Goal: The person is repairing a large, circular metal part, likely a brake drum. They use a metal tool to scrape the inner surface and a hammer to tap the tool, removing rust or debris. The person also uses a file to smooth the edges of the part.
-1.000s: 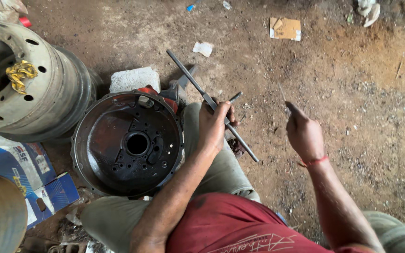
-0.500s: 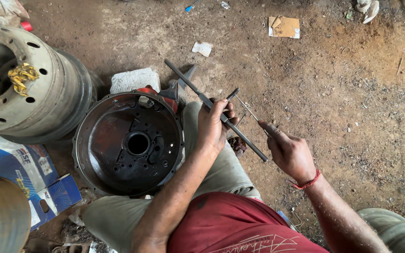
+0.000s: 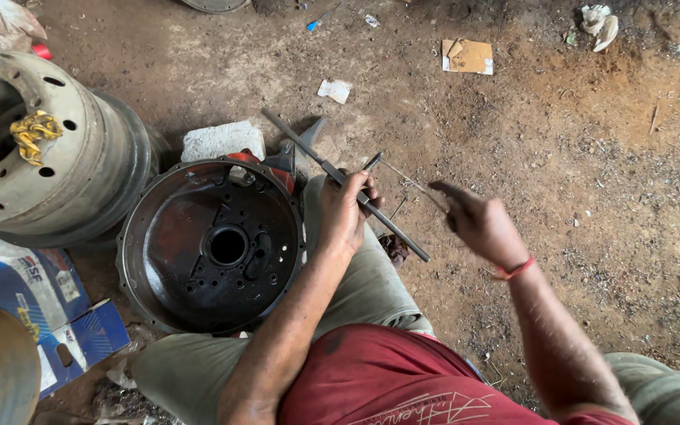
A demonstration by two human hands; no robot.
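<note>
left hand point(image 3: 345, 212) is clenched on a long metal rod point(image 3: 345, 185). right hand point(image 3: 478, 224), blurred, pinches a thin wire point(image 3: 411, 185) near it. the round housing point(image 3: 212, 245) lies untouched, so work looks early.

Rough vehicle repair workshop, open dirt floor point(image 3: 560, 157) stained with oil and strewn with scraps. Landmark: round dark metal housing point(image 3: 212, 245) on the ground. Left of it, 1 worn steel wheel rim point(image 3: 40, 149). Behind it, a grey block point(image 3: 223, 140). Far right of it, torn cardboard point(image 3: 467, 56) litter.
</note>
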